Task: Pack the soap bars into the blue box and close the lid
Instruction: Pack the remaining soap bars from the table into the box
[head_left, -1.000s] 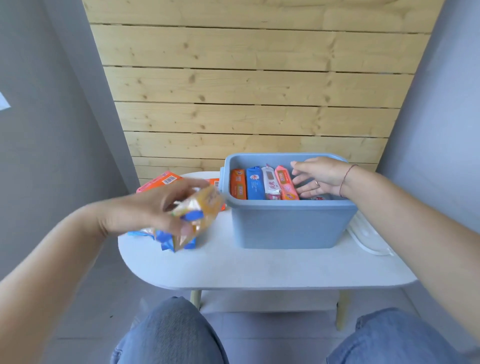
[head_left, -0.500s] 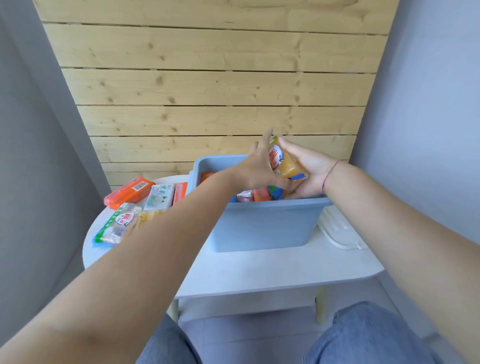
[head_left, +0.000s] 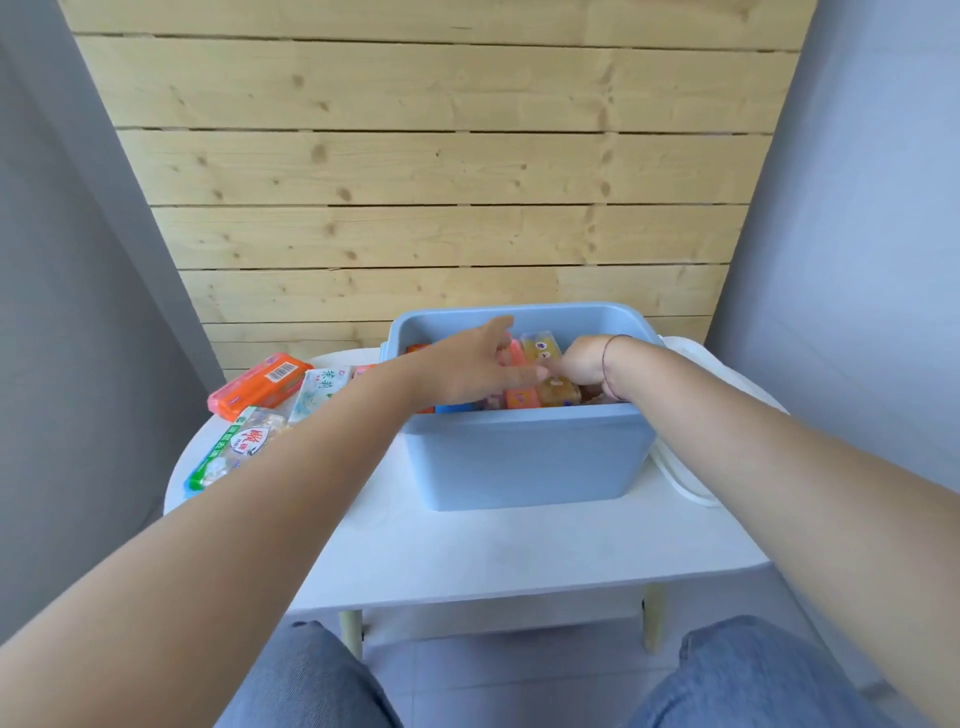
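Both hands inside blue box (head_left: 524, 457) on desk (head_left: 519, 551). Left hand (head_left: 467, 371) fingers spread over packed soap bars; right hand (head_left: 584, 364) fingers curled, pressing yellow soap bar (head_left: 543, 349) upright among them.

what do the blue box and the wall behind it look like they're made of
Blue box: seemingly moulded plastic with a matte finish, going by its even colour, rounded corners and rolled rim. Wall: unpainted pale wood planks, probably pine, going by the visible knots, grain and dark seams between boards.
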